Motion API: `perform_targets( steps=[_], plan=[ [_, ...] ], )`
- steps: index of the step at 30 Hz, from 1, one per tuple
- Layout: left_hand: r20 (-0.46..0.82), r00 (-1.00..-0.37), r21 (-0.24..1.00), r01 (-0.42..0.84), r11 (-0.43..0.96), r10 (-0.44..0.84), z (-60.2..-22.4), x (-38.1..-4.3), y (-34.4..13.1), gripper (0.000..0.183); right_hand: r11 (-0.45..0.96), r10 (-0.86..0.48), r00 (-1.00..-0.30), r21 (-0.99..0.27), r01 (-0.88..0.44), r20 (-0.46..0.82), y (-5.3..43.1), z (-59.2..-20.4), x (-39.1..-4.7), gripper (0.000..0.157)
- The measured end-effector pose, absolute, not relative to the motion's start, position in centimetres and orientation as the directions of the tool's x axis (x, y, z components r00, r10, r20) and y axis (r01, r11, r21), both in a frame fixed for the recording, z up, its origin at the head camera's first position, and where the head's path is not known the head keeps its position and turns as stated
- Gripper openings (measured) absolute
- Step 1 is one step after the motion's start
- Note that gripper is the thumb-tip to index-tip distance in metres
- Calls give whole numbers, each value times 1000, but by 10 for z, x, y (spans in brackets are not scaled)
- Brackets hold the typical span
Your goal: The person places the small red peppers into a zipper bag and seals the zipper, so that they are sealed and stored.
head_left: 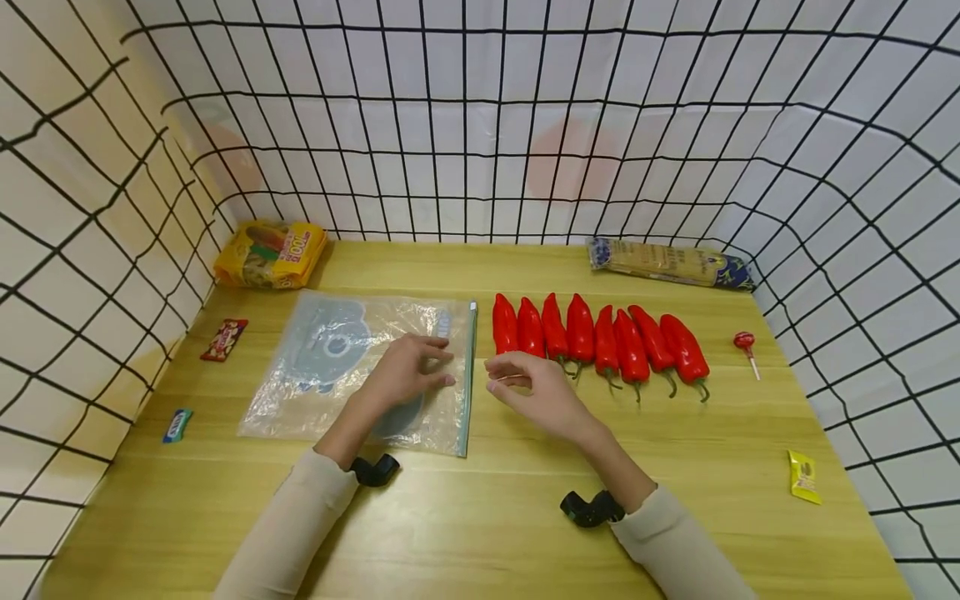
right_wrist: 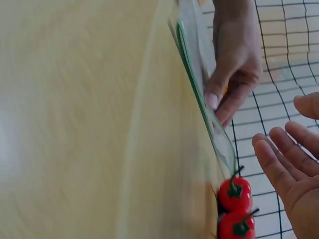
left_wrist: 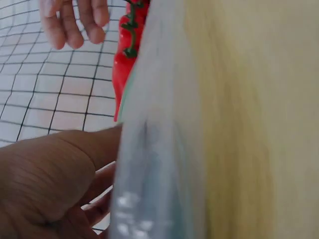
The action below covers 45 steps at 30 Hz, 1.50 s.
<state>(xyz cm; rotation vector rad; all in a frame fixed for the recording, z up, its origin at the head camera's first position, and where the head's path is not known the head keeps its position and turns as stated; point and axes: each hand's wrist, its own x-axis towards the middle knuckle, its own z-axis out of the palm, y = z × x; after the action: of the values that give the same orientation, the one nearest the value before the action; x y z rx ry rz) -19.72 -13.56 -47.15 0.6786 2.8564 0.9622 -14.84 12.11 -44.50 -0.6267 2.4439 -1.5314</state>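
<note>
A clear zip bag (head_left: 315, 417) with a blue-grey printed pattern lies flat, its green zip edge (head_left: 467, 383) facing right. My left hand (head_left: 407, 371) is over the bag near that edge, thumb and fingers apart. In the right wrist view the left fingertips (right_wrist: 213, 101) are right at the bag's surface. My right hand (head_left: 542, 392) hovers just right of the zip edge, holding nothing, its relaxed fingers pointing toward the bag. Several red peppers (head_left: 581, 325) with green stems lie in a row beyond it; the hand partly covers the leftmost ones.
A yellow food packet (head_left: 272, 255) sits back left, a long pack of noodles (head_left: 671, 263) back right. Small sweets (head_left: 223, 340) and a blue packet (head_left: 177, 426) lie left; a red lollipop (head_left: 744, 341) and yellow packet (head_left: 804, 477) right. Black wire mesh (head_left: 465, 100) surrounds the table.
</note>
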Motion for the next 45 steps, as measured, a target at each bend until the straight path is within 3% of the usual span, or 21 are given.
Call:
perform_targets(
  steps=[8,14,18,25,32,40,45],
  plan=[
    [154,-930,709,339,618,333,-484,-200,-141,10,480,-546,-838,-813,-331,19,106,-454,-136,36],
    [119,-962,844,228,485,246,-481,-202,-148,11,571,-607,-795,-701,-428,-9,101,-460,-132,40],
    [153,-967,880,227,417,204,-473,-199,-152,15,612,-614,-789,-650,-451,-30,101,-462,-130,44],
    [183,-977,974,195,115,106,-458,-200,-161,30,615,-632,-774,-634,-469,-41,103,-461,-129,47],
    [155,-988,983,154,-102,4,-453,-207,-166,18,628,-620,-782,-637,-447,-62,104,-463,-127,49],
    [153,-986,988,150,-40,72,-460,-213,-162,21,519,-493,-868,-783,-343,54,111,-450,-140,44],
    [164,-985,986,162,-35,59,-455,-212,-153,19,562,-337,-931,-764,-316,138,123,-437,-165,43]
  ],
)
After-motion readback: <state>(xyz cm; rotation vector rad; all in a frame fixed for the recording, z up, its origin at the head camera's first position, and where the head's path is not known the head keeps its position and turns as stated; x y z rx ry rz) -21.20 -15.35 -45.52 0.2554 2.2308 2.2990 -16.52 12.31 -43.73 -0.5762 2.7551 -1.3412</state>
